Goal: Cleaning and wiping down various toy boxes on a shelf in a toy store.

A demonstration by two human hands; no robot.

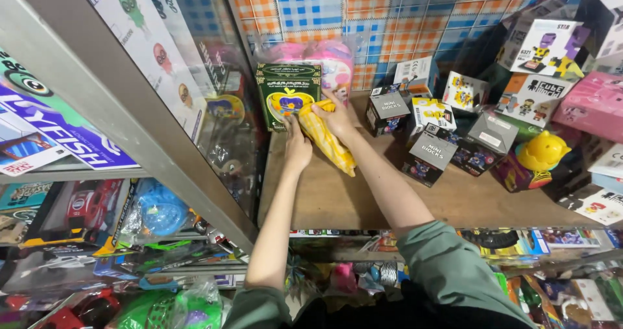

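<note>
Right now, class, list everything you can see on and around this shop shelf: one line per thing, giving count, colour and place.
green box: one, dark green with a yellow picture, upright at the back of the shelf.
yellow cloth: one, yellow with orange marks, against the green box.
pink packet: one, pink, behind the green box.
small block boxes: several, black and white, right half of the shelf.
yellow toy: one, round, far right.
wooden shelf: one, brown.
bagged toys: many, mixed colours, lower left.
left hand: one, resting by the green box and the cloth.
right hand: one, gripping the yellow cloth.
</note>
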